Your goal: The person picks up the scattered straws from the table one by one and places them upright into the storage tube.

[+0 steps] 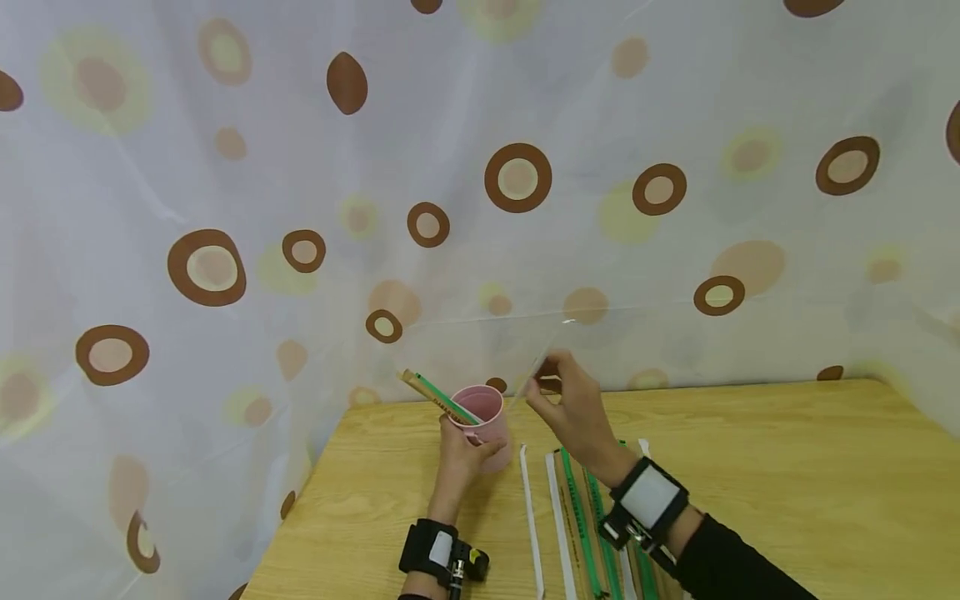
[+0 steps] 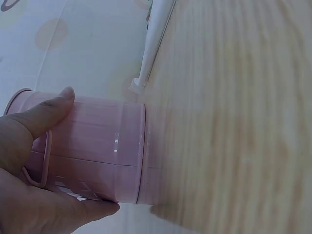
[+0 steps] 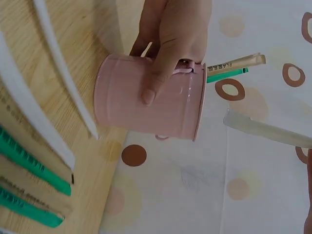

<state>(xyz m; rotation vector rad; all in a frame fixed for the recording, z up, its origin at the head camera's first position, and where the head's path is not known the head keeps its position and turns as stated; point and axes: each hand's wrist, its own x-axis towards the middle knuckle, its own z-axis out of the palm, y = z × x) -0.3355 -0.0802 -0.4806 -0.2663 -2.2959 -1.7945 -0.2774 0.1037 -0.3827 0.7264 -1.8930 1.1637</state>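
Note:
My left hand (image 1: pixel 459 457) grips a pink metal cup (image 1: pixel 495 450) by its side, where a small handle shows. The cup stands upright on the table; in the left wrist view its wall (image 2: pixel 97 141) is between thumb and fingers. A brown wrapped straw (image 1: pixel 431 396) and a green wrapped straw (image 1: pixel 442 395) lean out of it to the left. Up and right of the rim, my right hand (image 1: pixel 576 408) pinches a thin white wrapped straw (image 3: pixel 268 130), held slanted in the air. Its lower end is near the cup opening, apart from it.
Several wrapped straws lie side by side on the wooden table (image 1: pixel 787 483), partly below my right forearm: white (image 1: pixel 531 521), green (image 1: pixel 579 517) and brown ones. A spotted curtain (image 1: pixel 450 108) hangs behind the table and along its left side.

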